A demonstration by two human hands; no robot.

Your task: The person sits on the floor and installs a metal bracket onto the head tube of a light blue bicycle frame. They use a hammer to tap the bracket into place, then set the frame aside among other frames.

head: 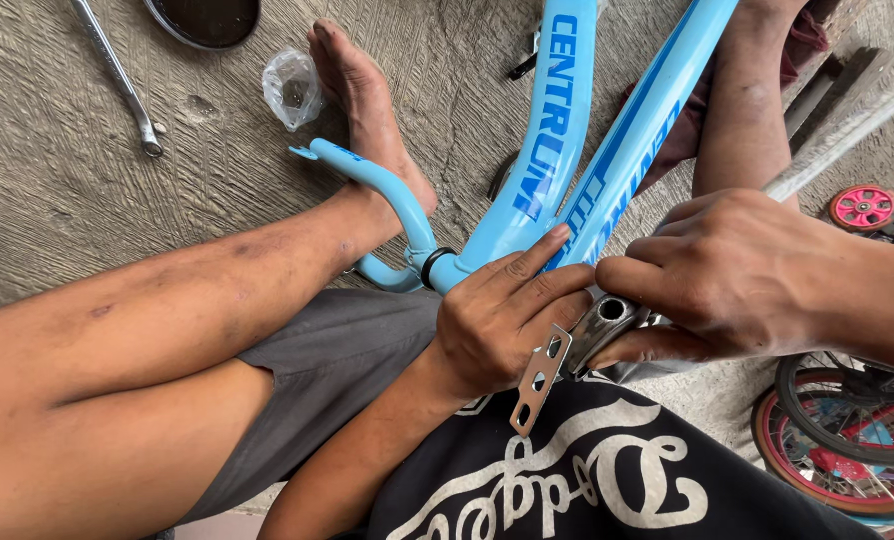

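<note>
A light blue bicycle frame rests across my lap, its tubes running up and away from me. My left hand lies against the lower end of the frame and holds a flat silver wrench with several cut-outs, which hangs down toward my black shirt. My right hand grips a grey metal crank arm with a round hole at its end, right beside my left hand at the frame's bottom bracket. A curved blue stay sticks out to the left over my bare leg.
My bare foot rests on rough grey concrete. A long silver spanner and a small clear plastic bag lie at the top left, next to a dark round pan. Small bicycle wheels and a pink training wheel sit at the right.
</note>
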